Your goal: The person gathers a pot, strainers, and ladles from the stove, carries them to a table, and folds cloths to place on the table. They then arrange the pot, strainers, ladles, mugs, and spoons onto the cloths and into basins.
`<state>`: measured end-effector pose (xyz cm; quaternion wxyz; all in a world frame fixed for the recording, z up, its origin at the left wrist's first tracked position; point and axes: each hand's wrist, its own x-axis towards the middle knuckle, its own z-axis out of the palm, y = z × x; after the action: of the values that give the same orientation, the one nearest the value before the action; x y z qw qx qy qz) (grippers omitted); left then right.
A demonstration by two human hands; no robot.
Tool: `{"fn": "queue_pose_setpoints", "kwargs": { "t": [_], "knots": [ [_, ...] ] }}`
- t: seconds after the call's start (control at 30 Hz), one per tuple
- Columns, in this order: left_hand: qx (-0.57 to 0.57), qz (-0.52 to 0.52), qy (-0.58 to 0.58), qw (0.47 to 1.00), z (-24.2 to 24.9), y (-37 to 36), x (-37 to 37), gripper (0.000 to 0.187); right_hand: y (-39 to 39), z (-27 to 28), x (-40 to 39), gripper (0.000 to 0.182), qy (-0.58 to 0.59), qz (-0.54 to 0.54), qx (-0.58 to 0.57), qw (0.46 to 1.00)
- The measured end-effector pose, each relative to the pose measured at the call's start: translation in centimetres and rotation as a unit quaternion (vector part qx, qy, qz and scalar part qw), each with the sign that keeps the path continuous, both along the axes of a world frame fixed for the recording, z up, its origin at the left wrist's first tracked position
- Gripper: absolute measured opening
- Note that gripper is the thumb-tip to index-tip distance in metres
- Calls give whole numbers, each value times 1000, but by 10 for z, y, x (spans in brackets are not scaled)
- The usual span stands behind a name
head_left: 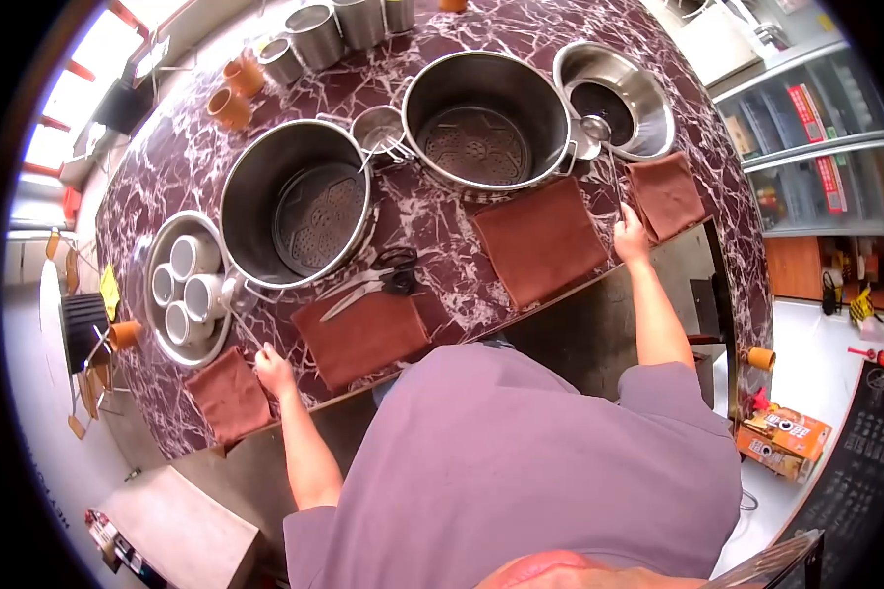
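Note:
My left hand [273,371] grips the thin handle of a ladle [238,302] whose bowl rests by the rim of a metal bowl holding three white cups [189,285]. My right hand [631,239] holds the handle of a second ladle [599,137], its bowl lying at the edge of a steel basin [648,83]. Between the hands stand two large steel pots, one on the left [300,201] and one on the right [486,118], each with a perforated plate inside.
Brown cloths [540,240] lie along the marble counter's [442,285] front edge, with scissors [378,280] above one. A small strainer [378,128] sits between the pots. Steel canisters [316,34] and orange cups [231,106] stand at the back. Shelves are on the right.

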<state>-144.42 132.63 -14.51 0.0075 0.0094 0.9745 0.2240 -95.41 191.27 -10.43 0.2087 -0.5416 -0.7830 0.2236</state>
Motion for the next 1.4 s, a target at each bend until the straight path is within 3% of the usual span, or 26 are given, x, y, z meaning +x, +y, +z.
{"fn": "queue_pose_setpoints", "kwargs": {
  "t": [0.1,0.13,0.17,0.2,0.23,0.27,0.3,0.33,0.37,0.43,0.53,0.63,0.67,0.8,0.9,0.93,0.97,1.0,1.03,1.1,1.2,1.27,1.4],
  "knots": [
    [-63,-7,20,998,12,16,13,45,-1,6,0,47,-84,-3,4,996],
    [-41,-22,38,998,-13,1,7,43,6,-2,3,45,-60,-35,-19,997],
    [-123,-38,-16,992,-13,3,6,40,-5,9,-12,50,-32,43,6,999],
    [-100,-32,-43,994,-12,5,6,33,9,-16,0,50,-29,83,38,995],
    [-124,-99,97,983,3,14,17,32,18,-29,4,51,3,115,21,993],
    [-157,-176,224,946,15,22,17,32,32,-40,12,53,-78,84,-12,993],
    [-43,11,-135,990,-21,-1,-5,34,36,-50,9,53,-86,105,22,991],
    [-70,13,-133,989,-33,-6,-12,35,24,-34,-6,52,-126,54,1,991],
    [-65,26,-124,990,-20,-4,-8,35,41,-60,5,54,-95,100,79,987],
    [-43,33,-120,991,-3,1,-4,35,61,-86,15,54,-168,13,54,984],
    [-21,-8,-107,994,-1,-2,-8,35,59,-64,-13,48,-234,-157,12,959],
    [1,-25,-95,995,6,-3,-14,37,48,-33,-65,41,-89,-262,117,954],
    [37,-36,-64,997,5,-7,-17,34,47,-31,-82,39,36,-195,183,963],
    [105,-49,97,988,7,-52,-63,23,-66,41,-242,29,279,-15,230,932],
    [66,-43,228,970,-2,-115,-119,12,-233,97,-397,24,303,173,120,929],
    [51,-33,230,971,-5,-137,-134,14,-269,91,-442,25,313,235,61,918],
    [31,-32,211,976,-13,-156,-144,17,-321,104,-491,23,296,295,-56,907],
    [9,-32,192,981,-20,-170,-151,19,-362,105,-537,18,246,374,-4,894],
    [17,-32,183,982,-25,-178,-153,19,-397,106,-579,15,208,425,-55,879],
    [-10,-79,169,982,-30,-190,-155,22,-432,69,-656,14,130,573,5,809],
    [-14,-79,143,987,-31,-188,-157,24,-470,26,-749,17,3,655,103,748],
    [-3,-75,133,988,-28,-189,-157,24,-490,-4,-790,23,-39,651,169,739],
    [13,-75,134,988,-28,-190,-160,26,-513,-31,-832,15,-265,656,170,686]
  ]
}}
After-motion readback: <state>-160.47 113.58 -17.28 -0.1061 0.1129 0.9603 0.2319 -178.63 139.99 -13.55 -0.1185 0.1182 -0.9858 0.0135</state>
